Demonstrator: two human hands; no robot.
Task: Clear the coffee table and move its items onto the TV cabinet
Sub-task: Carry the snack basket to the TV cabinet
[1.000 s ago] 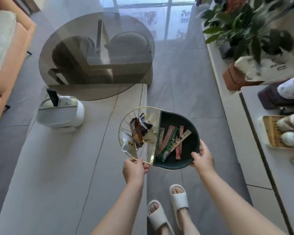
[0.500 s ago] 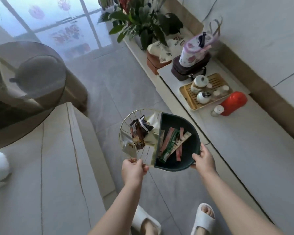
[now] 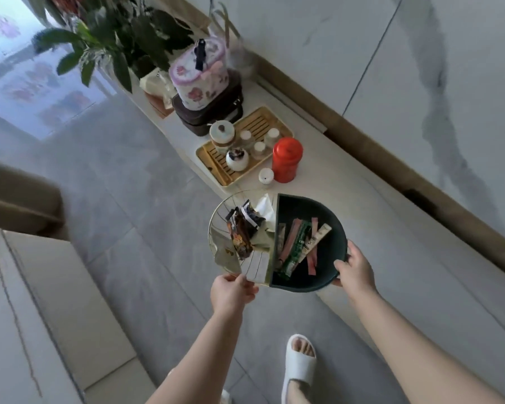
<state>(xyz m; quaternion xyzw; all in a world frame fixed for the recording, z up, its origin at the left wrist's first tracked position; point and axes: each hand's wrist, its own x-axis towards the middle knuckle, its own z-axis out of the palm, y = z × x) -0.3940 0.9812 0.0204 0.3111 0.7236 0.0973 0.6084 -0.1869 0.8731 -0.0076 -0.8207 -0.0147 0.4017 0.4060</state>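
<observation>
— Where does the view sit?
— On the head, looking steeply down past both forearms, near the hands.
— Facing?
— Toward the cabinet (image 3: 347, 182) along the wall (image 3: 420, 68); table (image 3: 27, 316) at lower left.
— Another view?
— Just this one.

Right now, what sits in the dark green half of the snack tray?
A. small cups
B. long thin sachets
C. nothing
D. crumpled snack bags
B: the snack tray, held by the left hand and right hand, has long thin sachets lying in its dark green half, while the snack bags are in the wire half.
</observation>
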